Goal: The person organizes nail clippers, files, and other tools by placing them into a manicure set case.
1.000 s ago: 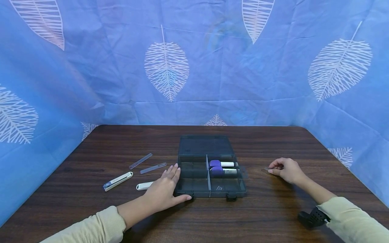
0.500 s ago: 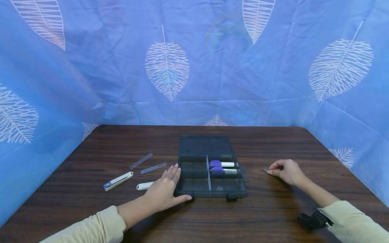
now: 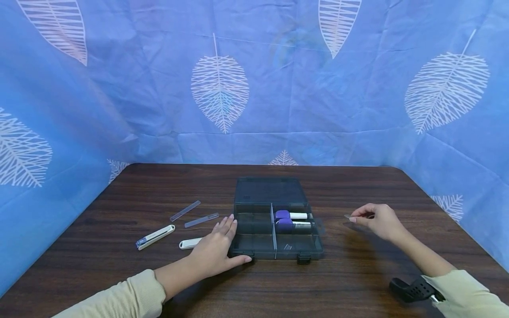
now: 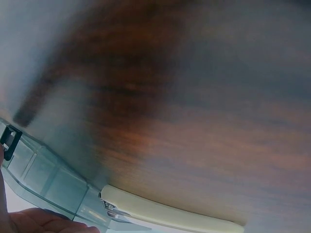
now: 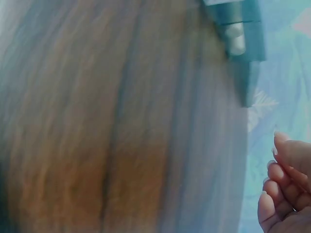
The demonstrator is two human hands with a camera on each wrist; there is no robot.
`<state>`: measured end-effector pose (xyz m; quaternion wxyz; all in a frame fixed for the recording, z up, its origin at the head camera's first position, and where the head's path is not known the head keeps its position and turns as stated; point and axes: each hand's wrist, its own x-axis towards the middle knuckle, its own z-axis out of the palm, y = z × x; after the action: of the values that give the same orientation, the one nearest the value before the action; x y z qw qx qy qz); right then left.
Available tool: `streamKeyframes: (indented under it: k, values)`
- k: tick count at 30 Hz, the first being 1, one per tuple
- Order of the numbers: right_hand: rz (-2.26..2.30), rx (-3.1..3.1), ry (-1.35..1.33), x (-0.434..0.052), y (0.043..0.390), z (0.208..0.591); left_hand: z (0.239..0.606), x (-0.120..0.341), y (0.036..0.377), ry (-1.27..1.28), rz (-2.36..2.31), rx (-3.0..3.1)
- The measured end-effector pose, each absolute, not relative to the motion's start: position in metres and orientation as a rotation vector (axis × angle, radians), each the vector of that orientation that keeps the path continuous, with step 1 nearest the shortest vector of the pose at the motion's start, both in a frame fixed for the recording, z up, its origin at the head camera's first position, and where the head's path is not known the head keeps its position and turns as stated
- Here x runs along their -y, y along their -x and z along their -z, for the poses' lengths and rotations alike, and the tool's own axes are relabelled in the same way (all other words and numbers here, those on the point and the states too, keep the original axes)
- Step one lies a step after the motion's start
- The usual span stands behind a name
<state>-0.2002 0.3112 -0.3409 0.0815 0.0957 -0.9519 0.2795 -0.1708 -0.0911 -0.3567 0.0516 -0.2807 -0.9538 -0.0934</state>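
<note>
An open dark see-through organiser box point(image 3: 254, 221) lies mid-table, with two purple-capped pieces point(image 3: 283, 215) in its right rear compartment. My left hand point(image 3: 216, 248) rests flat against the box's front left corner, fingers straight and thumb along the front wall. In the left wrist view the box corner point(image 4: 43, 174) and a white stick point(image 4: 170, 213) lie beside that hand. Right of the box, my right hand point(image 3: 358, 217) pinches a small clear strip point(image 3: 349, 216) just above the table. The right wrist view shows only its curled fingers point(image 5: 286, 189), blurred.
Left of the box lie two clear strips point(image 3: 184, 210) point(image 3: 201, 220), a white clip-like stick point(image 3: 155, 236) and a second white stick point(image 3: 190, 243) partly under my left hand. A small clear piece point(image 3: 287, 246) sits in the box's front right compartment. Blue leaf-print cloth walls surround the table.
My right hand has risen slightly, lifting the clear strip off the table; a shadow now shows beneath it. The left hand and the box have not moved.
</note>
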Motion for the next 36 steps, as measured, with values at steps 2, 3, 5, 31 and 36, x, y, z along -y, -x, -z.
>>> streamKeyframes:
  k: [2,3,5,31,36]
  values:
    - [-0.842,2.826,-0.299,-0.310,0.198,0.338,0.357,0.091,0.170,0.854,0.282,2.907]
    - [-0.848,2.818,-0.306,-0.309,0.197,0.336,0.356,0.091,0.170,0.853,0.281,2.909]
    - [-0.844,2.797,-0.335,-0.307,0.196,0.333,0.356,0.091,0.170,0.850,0.279,2.914]
    - [-1.106,2.705,-0.691,-0.237,0.182,0.326,0.355,0.090,0.172,0.829,0.253,2.936]
    - [-1.080,2.724,-0.793,-0.220,0.186,0.330,0.355,0.090,0.171,0.829,0.254,2.937]
